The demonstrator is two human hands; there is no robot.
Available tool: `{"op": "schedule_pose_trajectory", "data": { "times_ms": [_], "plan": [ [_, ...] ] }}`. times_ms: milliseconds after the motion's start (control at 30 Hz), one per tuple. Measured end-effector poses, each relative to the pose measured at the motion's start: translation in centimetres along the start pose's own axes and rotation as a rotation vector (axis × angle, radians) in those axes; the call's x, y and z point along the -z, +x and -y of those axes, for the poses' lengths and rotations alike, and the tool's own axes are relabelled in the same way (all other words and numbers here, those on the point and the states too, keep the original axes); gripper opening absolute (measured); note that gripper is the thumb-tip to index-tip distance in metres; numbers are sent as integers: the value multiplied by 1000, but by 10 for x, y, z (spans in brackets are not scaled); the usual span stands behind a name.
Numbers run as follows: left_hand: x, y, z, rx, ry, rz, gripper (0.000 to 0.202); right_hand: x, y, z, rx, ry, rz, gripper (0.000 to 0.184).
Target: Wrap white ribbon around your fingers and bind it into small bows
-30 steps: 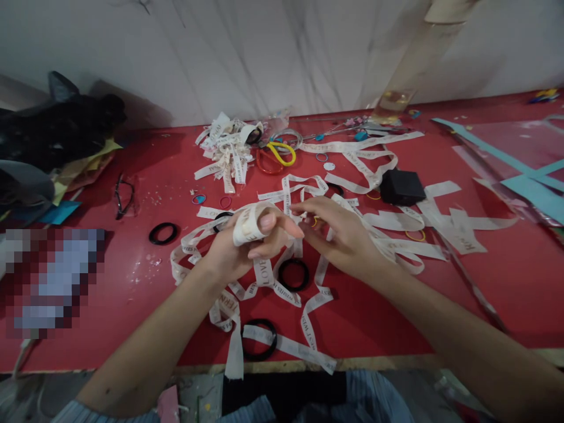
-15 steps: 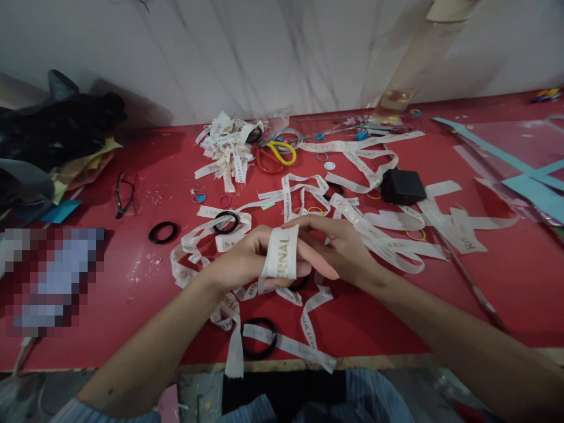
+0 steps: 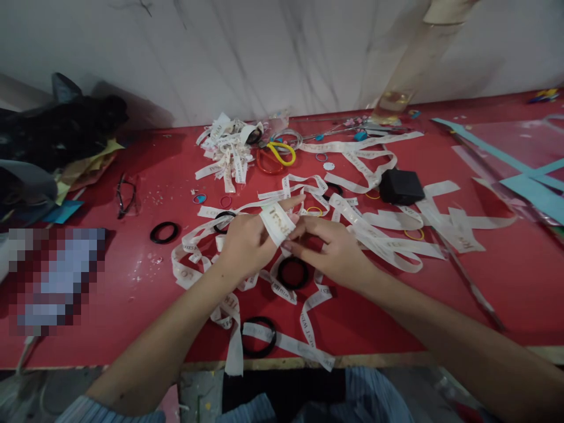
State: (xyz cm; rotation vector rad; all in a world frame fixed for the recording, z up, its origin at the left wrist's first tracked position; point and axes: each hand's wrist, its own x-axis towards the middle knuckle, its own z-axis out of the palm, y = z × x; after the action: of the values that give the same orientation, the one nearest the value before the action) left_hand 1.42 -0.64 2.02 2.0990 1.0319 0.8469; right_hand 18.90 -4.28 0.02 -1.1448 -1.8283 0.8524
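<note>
Since the frame half a second ago, the left hand (image 3: 244, 244) has turned, its extended finger now pointing up and away, and the printed ribbon (image 3: 277, 223) looped over its fingers has gone from upright to tilted. The hands overlap less, so a black ring (image 3: 294, 286) that was mostly covered shows just below them.

The left hand is partly curled, holding the ribbon above the red counter (image 3: 127, 294). The right hand (image 3: 337, 252) has its fingers bent and thumb against the ribbon's right edge; with the fingertips partly hidden, I can't tell whether they pinch it.

Loose ribbon strips (image 3: 388, 247) lie around both hands. A black box (image 3: 400, 188) sits to the right, and a heap of ribbon pieces (image 3: 227, 150) lies farther back.
</note>
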Motion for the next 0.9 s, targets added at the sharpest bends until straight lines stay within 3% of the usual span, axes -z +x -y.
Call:
{"op": "schedule_pose_trajectory", "data": {
  "times_ms": [200,333,533,667,833,900],
  "plan": [
    [-10,-12,-2,-327,171,-59,34,-3,-3,11,-154,257,148,8],
    [-12,-12,-1,-444,225,-40,37,-3,-4,15,-334,525,255,13],
    [-3,-7,7,-468,350,-25,45,-3,0,6,-522,928,282,6],
    [0,-5,8,-462,386,-34,52,2,2,10,-541,1263,380,10],
    [-6,-4,6,-475,508,-43,56,4,-1,19,-606,1319,471,25],
    [-10,-3,5,-448,604,-24,56,1,-2,20,-642,1250,428,34]
  ]
}}
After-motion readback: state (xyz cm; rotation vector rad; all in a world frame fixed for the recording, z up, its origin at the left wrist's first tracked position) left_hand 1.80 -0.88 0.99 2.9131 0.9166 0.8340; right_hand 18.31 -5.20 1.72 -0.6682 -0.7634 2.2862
